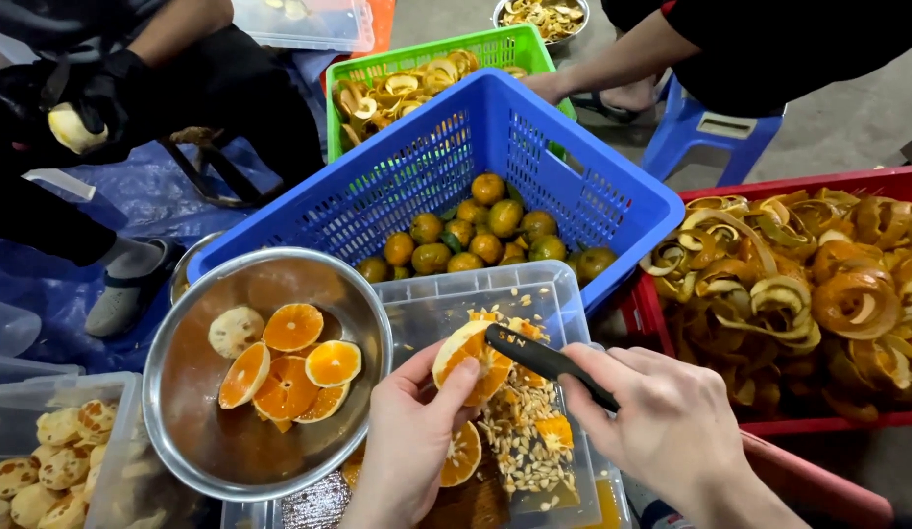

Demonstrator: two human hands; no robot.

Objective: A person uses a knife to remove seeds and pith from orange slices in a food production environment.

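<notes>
My left hand (pixel 409 441) grips a cut orange half (pixel 468 360) over a clear plastic tub (pixel 446 304). My right hand (pixel 662 421) holds a black-handled tool (pixel 546 362) whose tip rests against the cut face of that orange. Under the fruit, the tub holds a heap of orange seeds (pixel 520 441), bits of pulp and another orange slice (pixel 463 456). To the left, a steel bowl (pixel 192 441) contains several cut orange halves (pixel 297 362) and one peeled piece.
A blue crate (pixel 427 167) of whole small oranges stands behind the tub. A red crate (pixel 818 421) of orange peels is on the right, a green crate (pixel 495 44) of peels farther back. Peeled fruit fills a clear tub (pixel 54 460) at lower left. Other people sit around.
</notes>
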